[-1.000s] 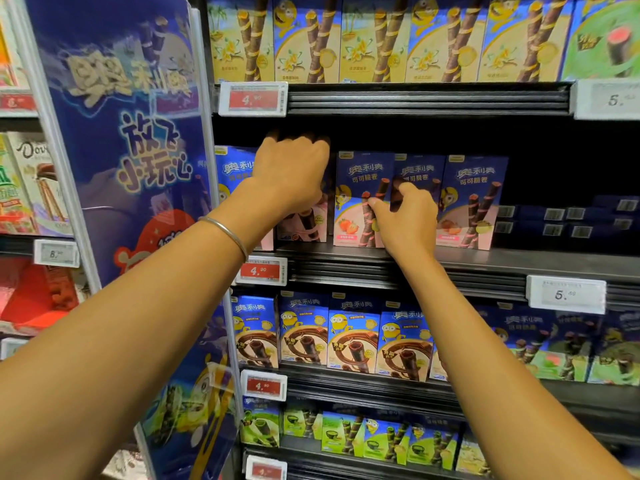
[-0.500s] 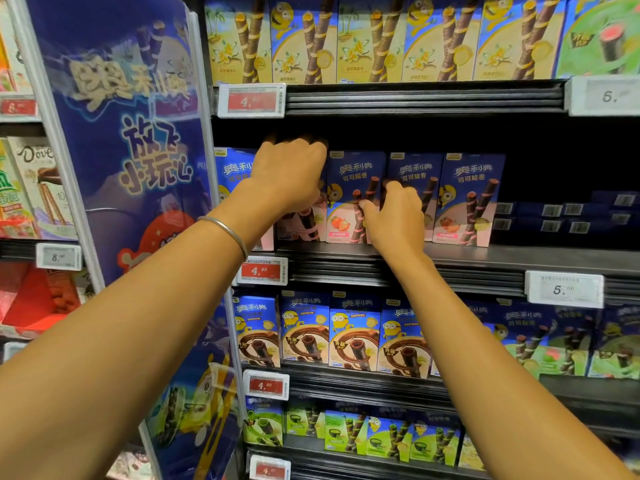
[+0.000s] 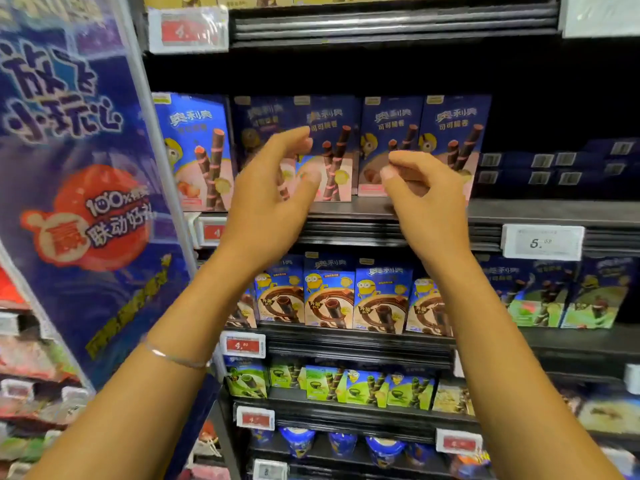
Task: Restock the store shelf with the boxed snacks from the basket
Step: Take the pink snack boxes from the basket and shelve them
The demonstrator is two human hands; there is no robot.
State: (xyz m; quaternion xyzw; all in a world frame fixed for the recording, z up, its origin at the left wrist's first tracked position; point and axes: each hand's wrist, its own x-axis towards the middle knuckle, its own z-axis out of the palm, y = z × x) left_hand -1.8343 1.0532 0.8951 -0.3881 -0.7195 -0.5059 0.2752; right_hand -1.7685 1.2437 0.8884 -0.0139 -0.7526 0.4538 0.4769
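Just behind left hand, right hand — snack boxes, upright on shelf

Retail aisle. A dark metal shelf unit fills the view, with several tiers and ribbed front rails. The recess above the middle tier is black and unlit towards the right.

Price labels are clipped to the rails:
- a red-panelled label at upper left;
- a white label at right, its figure beginning with 5;
- a lower red label beginning with 4.

A tall blue promotional banner, with white Chinese lettering and a red-orange disc, stands against the unit's left edge. Beyond it is a neighbouring rack, too blurred to detail. Shelf fronts are evenly and brightly lit.
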